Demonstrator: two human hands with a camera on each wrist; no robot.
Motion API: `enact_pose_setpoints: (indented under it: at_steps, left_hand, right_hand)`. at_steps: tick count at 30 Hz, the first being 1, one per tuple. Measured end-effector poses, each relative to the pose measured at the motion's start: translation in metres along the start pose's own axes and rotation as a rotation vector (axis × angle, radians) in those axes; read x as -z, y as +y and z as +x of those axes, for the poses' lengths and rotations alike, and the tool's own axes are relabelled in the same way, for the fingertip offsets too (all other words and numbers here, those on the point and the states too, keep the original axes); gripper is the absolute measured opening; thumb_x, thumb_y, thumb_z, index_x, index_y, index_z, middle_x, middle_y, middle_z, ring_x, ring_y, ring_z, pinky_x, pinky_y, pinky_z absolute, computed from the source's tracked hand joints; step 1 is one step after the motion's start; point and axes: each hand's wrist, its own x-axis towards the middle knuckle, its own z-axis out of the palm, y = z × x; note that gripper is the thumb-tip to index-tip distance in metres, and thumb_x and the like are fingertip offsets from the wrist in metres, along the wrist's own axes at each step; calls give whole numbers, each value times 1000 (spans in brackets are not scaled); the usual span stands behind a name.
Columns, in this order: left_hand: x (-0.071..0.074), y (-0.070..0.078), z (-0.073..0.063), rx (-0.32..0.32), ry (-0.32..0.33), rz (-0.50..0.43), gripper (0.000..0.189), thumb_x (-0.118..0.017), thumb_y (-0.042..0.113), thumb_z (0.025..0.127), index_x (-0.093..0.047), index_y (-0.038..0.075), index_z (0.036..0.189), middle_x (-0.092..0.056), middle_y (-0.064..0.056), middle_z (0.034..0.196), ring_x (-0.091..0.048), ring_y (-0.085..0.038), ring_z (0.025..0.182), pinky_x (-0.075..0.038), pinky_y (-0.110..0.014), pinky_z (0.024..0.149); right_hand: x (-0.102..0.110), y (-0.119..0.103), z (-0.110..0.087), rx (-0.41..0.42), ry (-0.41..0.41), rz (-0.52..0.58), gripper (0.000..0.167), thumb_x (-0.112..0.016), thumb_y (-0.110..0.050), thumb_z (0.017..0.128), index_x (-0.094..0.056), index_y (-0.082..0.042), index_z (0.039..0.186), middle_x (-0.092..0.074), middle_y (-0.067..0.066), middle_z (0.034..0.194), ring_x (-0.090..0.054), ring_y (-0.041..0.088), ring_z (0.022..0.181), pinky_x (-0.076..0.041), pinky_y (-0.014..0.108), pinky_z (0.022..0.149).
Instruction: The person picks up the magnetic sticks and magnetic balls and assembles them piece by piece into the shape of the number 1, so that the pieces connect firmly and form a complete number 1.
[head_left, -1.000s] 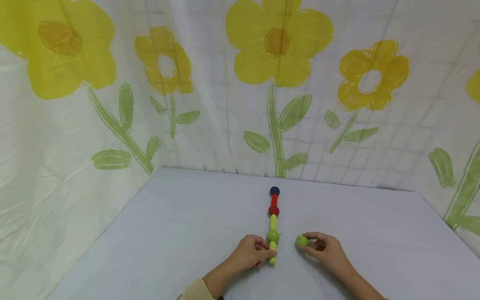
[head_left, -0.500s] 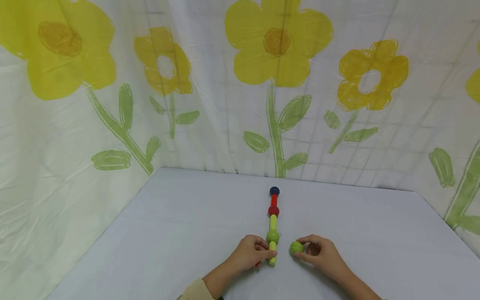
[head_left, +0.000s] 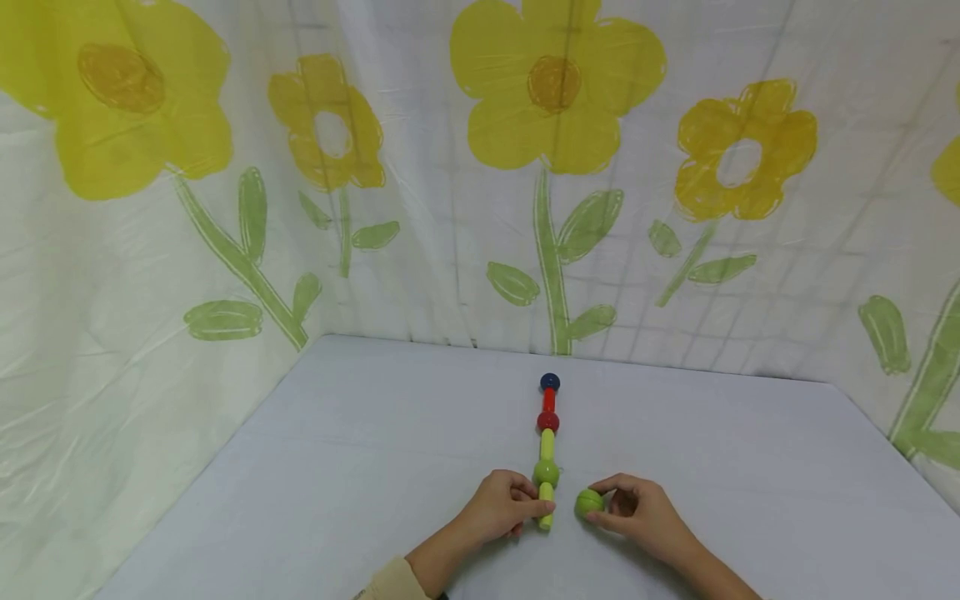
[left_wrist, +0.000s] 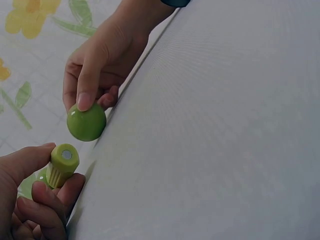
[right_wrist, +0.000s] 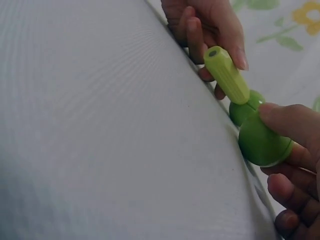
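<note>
A straight chain of balls and rods lies on the table, pointing away from me. From its far end run a dark blue ball (head_left: 550, 382), a red rod (head_left: 550, 401), a red ball (head_left: 548, 422), a yellow-green rod (head_left: 547, 445) and a green ball (head_left: 546, 473). At the near end my left hand (head_left: 497, 507) pinches another yellow-green rod (head_left: 546, 492) between thumb and fingers. A grey disc shows in that rod's free end (left_wrist: 66, 155). To the right, my right hand (head_left: 647, 515) holds a loose green ball (head_left: 589, 502) by thumb and fingertips, apart from the rod.
The pale cloth-covered table (head_left: 360, 467) extends around both hands. Behind it hangs a white curtain (head_left: 420, 250) printed with yellow flowers, which also closes off the left and right sides.
My right hand has brought its green ball left and nearer to me, closer to the rod's end, and the ball's seam has turned. The left hand and the chain stay put.
</note>
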Motion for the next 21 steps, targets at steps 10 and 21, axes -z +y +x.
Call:
enact_pose_setpoints:
  at_steps: [10, 21]
  left_hand:
    - [0, 0, 0, 2, 2, -9, 24, -75, 28, 78, -63, 8, 82, -51, 5, 55, -41, -7, 41, -33, -18, 41]
    - [0, -1, 1, 20, 4, 2, 24, -75, 29, 78, -63, 9, 82, -52, 5, 56, -41, -7, 41, -33, -18, 41]
  right_hand:
    - [-7, -4, -2, 44, -85, 7, 31, -77, -28, 75, -67, -9, 98, -57, -5, 73, -47, -2, 60, -42, 20, 51]
    - [-13, -9, -4, 77, -159, 61, 32, -75, -28, 77, -67, -9, 102, -58, -1, 76, -46, -3, 60, -42, 19, 50]
